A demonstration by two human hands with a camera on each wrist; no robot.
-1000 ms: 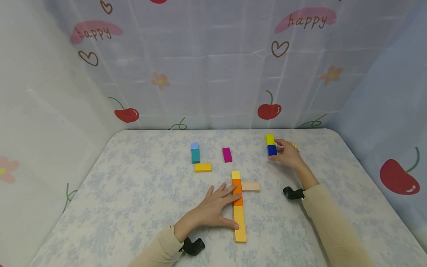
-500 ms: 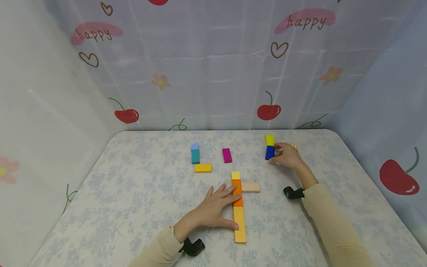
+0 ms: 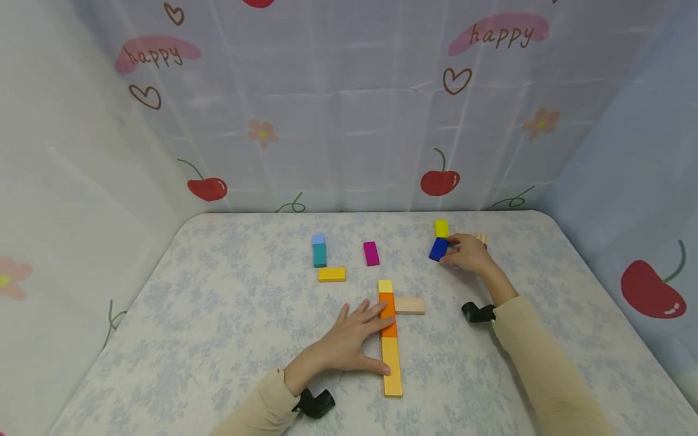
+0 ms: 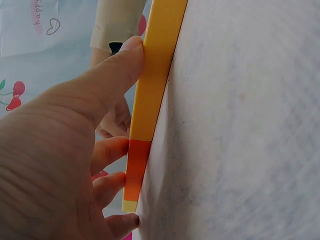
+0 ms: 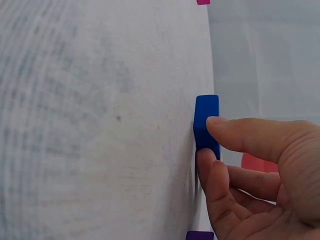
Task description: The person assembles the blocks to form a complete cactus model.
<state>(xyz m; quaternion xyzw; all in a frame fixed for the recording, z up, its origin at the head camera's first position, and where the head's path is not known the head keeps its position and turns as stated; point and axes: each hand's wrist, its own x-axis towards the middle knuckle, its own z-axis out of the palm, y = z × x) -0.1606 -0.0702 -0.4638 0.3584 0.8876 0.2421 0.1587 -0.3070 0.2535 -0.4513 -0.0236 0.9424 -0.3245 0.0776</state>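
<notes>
My left hand (image 3: 346, 345) lies with spread fingers along a row of blocks. Two fingertips rest on the orange block (image 3: 389, 331) and the thumb touches the long yellow block (image 3: 392, 386). A small pale yellow block (image 3: 385, 286) forms the row's far end. At the back right, my right hand (image 3: 471, 254) pinches a blue block (image 3: 438, 249) by thumb and finger, low at the table. In the right wrist view the thumb presses the face of this blue block (image 5: 206, 107). A bright yellow block (image 3: 441, 228) sits just behind it, and the blue one is turned at an angle.
A plain wooden block (image 3: 410, 306) juts right from the row. Further left lie a magenta block (image 3: 371, 254), a teal block (image 3: 319, 255), a light blue block (image 3: 318, 238) and a yellow-orange block (image 3: 332, 275). Pale pieces (image 3: 482, 238) show partly behind my right hand.
My right hand has shifted the blue block slightly left and nearer, and turned it from straight to slanted beside the bright yellow block. My left hand has stayed in place.
</notes>
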